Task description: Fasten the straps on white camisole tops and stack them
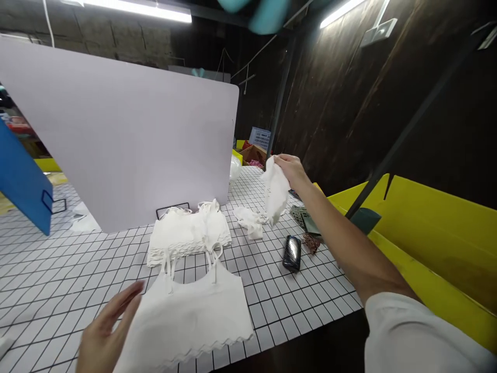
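Your right hand (291, 168) pinches a white garment (276, 194) lifted above the desk's (46, 290) far right edge, your left hand (106, 331) lies spread on the flattened camisole (190, 316) at the near edge, one folded top (188, 233) behind it, a crumpled piece (250, 220) waiting

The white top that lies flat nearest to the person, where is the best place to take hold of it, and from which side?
Probably the two thin shoulder straps of the white top. It lies spread flat on the grid table, straps pointing away from the person, scalloped hem at the near edge. A pinch from above on the straps should lift it without bunching the body. The left hand rests open at its left edge.
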Tool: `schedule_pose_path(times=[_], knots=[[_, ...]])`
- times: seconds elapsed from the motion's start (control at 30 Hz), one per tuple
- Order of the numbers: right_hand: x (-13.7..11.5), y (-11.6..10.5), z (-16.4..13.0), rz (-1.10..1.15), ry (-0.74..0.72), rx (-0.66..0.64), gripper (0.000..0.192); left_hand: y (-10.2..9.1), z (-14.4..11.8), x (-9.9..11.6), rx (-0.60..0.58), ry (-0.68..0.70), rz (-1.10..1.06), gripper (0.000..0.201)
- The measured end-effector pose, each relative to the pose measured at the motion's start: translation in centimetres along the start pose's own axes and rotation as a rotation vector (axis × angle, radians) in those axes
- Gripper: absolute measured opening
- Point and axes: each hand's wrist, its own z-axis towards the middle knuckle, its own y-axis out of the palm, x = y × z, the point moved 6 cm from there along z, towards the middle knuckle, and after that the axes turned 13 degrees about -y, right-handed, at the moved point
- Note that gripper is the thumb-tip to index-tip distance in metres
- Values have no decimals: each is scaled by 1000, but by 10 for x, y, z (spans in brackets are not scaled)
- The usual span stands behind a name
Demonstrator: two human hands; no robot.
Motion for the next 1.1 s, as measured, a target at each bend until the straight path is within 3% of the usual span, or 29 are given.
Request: schedule_pose_path(times=[0.1, 0.17, 0.23, 0.3, 0.37, 0.43, 0.5, 0.63, 0.8, 0.93, 1.0, 1.1], knots=[[-56, 31, -20, 239, 7, -268, 30, 48, 2, 73, -247, -44, -266, 43], [-94, 54, -42, 347, -8, -448, 31, 74, 6, 130, -417, 48, -383, 47], [-126, 72, -62, 379, -57, -575, 31, 89, 12, 181, -500, 146, -522, 57], [-148, 83, -76, 376, -101, -677, 30, 104, 16, 216, -676, 163, -558, 59], [-155, 88, -84, 350, -117, -764, 30, 110, 18, 232, -838, 101, -530, 44], [-148, 89, -86, 317, -117, -846, 33, 100, 21, 235, -856, 31, -550, 33], [-132, 89, -87, 298, -112, -890, 34, 81, 25, 229, -784, -37, -610, 31], [-101, 98, -95, 361, -53, -872, 26, 51, 32, 210, -664, -203, -744, 31], [-98, 120, -127, 683, 116, -899, 42, 35, 46, 196, -555, -308, -942, 16], [-88, 134, -130, 624, 118, -974, 42, 25, 52, 191, -565, -289, -971, 17], [-75, 140, -122, 584, 141, -895, 40, 25, 52, 190, -595, -277, -972, 19], [-62, 139, -107, 482, 27, -510, 41, 31, 51, 191, -574, -290, -1067, 19]])
